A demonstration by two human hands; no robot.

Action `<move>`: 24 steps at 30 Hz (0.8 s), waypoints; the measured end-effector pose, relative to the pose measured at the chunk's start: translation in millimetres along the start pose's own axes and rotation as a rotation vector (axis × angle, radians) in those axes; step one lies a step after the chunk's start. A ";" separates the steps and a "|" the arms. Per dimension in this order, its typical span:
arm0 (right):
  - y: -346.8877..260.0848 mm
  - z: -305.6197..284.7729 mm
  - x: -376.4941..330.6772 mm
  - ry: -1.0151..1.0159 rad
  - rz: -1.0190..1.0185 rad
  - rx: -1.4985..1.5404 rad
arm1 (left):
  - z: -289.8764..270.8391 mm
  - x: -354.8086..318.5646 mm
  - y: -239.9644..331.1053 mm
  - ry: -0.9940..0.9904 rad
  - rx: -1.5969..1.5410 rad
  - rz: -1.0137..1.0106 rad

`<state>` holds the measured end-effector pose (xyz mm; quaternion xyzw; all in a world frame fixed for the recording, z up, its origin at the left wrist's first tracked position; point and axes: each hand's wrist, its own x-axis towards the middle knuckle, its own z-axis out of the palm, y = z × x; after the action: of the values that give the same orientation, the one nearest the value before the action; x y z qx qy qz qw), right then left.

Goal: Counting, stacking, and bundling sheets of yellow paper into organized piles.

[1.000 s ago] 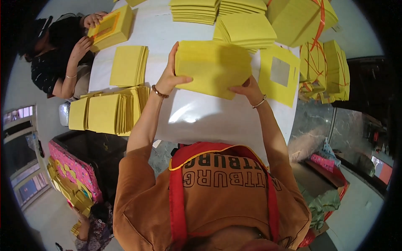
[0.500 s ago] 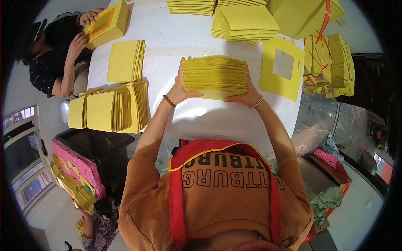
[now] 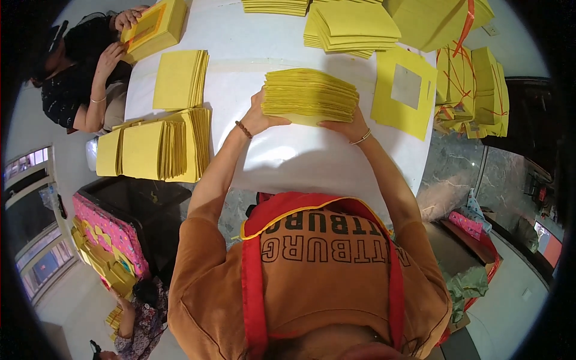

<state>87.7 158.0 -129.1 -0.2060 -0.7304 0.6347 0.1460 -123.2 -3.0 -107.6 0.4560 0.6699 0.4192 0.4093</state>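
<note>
Grip: both our hands are closed on one thick yellow stack (image 3: 309,95). Left hand (image 3: 259,115) presses its left end, right hand (image 3: 349,125) its right end, so the whole stack sits between our palms. Thumbs lie along the near lower side, tips pointing at each other and well apart. Remaining fingers mostly hidden behind the ends. The layered edges face up at us; the right end sits a bit nearer us than the left.

Position: we have it over the middle of the white table (image 3: 270,165), back from the near edge. Can't tell whether its underside touches the tabletop.

Around it: yellow sheet with a rectangular window (image 3: 401,122) lies along the right edge, apart from our right hand. Layered yellow pile (image 3: 354,29) is beyond our stack, toward the far right. Small yellow pile (image 3: 173,81) is near the left edge; a row of yellow pieces (image 3: 140,150) fills the near left corner. At the left edge, further up, a co-worker's hands (image 3: 110,60) are on a yellow box (image 3: 171,31). Red-tied yellow bundles (image 3: 474,90) stand past the right edge.
</note>
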 end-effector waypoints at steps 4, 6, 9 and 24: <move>-3.9 2.3 -2.4 -0.062 0.017 -0.075 | -5.3 -2.1 -6.6 -0.062 0.073 -0.009; -2.5 3.1 -3.5 -0.047 0.015 0.066 | -3.7 0.0 -6.4 -0.026 0.412 0.072; 5.9 1.0 -2.6 -0.024 0.050 -0.118 | 1.1 4.9 -21.7 -0.052 0.198 0.047; -35.7 36.7 -5.1 0.188 0.451 1.275 | -14.9 -21.3 31.4 0.170 -1.309 0.037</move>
<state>70.5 119.8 -99.2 -0.2809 -0.1370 0.9353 0.1657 -123.4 -18.8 -70.1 0.0895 0.2990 0.7814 0.5404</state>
